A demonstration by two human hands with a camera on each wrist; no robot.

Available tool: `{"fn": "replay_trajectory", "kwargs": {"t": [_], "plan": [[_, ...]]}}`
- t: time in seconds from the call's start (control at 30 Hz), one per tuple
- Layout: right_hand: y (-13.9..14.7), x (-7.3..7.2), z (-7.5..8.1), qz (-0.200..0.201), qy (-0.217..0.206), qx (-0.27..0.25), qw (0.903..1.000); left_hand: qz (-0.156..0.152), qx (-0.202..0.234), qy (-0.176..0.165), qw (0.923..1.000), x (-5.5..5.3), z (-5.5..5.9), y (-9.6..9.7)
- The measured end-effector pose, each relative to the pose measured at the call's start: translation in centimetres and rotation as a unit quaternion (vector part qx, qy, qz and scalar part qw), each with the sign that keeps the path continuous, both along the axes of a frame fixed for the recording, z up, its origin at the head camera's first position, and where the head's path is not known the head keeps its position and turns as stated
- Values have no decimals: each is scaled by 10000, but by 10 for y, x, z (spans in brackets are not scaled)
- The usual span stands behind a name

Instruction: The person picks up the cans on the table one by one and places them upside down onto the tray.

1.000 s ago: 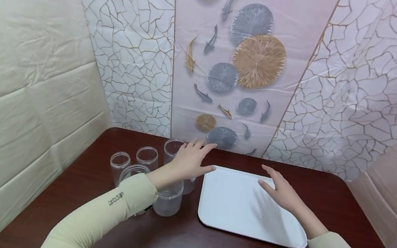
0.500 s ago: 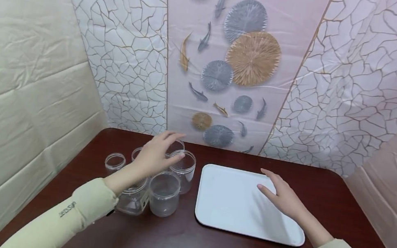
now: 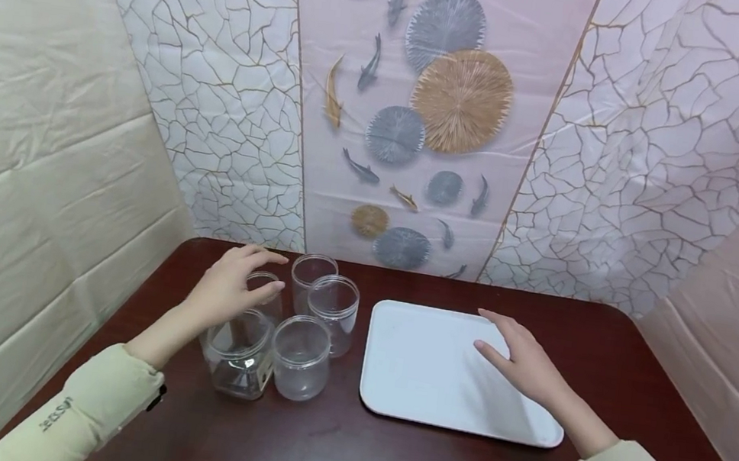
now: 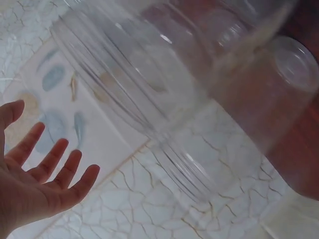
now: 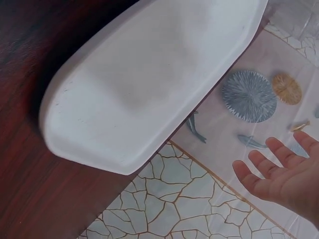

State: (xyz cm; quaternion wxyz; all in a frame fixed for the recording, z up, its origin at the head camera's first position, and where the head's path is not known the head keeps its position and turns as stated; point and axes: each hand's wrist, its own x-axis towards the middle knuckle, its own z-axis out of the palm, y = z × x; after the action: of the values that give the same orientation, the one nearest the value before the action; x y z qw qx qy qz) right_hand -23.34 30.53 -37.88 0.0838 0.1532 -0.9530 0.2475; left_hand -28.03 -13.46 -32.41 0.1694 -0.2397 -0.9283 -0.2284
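Note:
Several clear, lidless jars stand upright in a cluster on the table's left side. My left hand [image 3: 227,286] hovers over the left jars, fingers spread and holding nothing; its arm hides part of the cluster. Under its wrist is a wide jar [image 3: 239,374] with a label on its side. Beside that one are a round front jar [image 3: 301,364], a jar [image 3: 332,318] behind it, and a back jar [image 3: 313,277]. In the left wrist view, a jar's ridged neck [image 4: 109,84] looms near the fingers. My right hand [image 3: 526,365] is held over the white tray [image 3: 408,366], fingers extended, holding nothing.
The dark red-brown table [image 3: 329,448] carries the tray right of the jars. A patterned cloth [image 3: 409,189] with fish and round leaf shapes hangs behind it. Pale quilted cloth [image 3: 41,144] walls the left side, with another at the right.
My left hand has swept left, from the jars' right side to over the left ones. The right hand stays over the tray. The head view has shifted slightly.

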Motion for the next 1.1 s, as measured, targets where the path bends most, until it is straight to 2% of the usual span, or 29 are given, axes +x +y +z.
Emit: {"fn": "replay_trajectory", "kwargs": {"t": [0.1,0.37,0.5,0.67,0.93,1.1], "plan": [[3,3,-1,-22,0,42,10000,-35,-125,-159,9998,0,0,-14],[18,6,0,-64,40,42,10000,-173,-291,-353,9988,-6,13,-53],[20,10,1,-105,8,14,9999,-139,-533,-396,9977,-7,11,-70],[24,15,1,-158,-87,-56,9998,-75,-537,-375,9978,-6,6,-87],[32,16,7,-213,-109,-138,9996,-306,-459,-469,9974,-9,0,-91],[34,16,5,-179,-196,-144,9995,-404,-585,-782,9944,-12,-8,-89]]}}
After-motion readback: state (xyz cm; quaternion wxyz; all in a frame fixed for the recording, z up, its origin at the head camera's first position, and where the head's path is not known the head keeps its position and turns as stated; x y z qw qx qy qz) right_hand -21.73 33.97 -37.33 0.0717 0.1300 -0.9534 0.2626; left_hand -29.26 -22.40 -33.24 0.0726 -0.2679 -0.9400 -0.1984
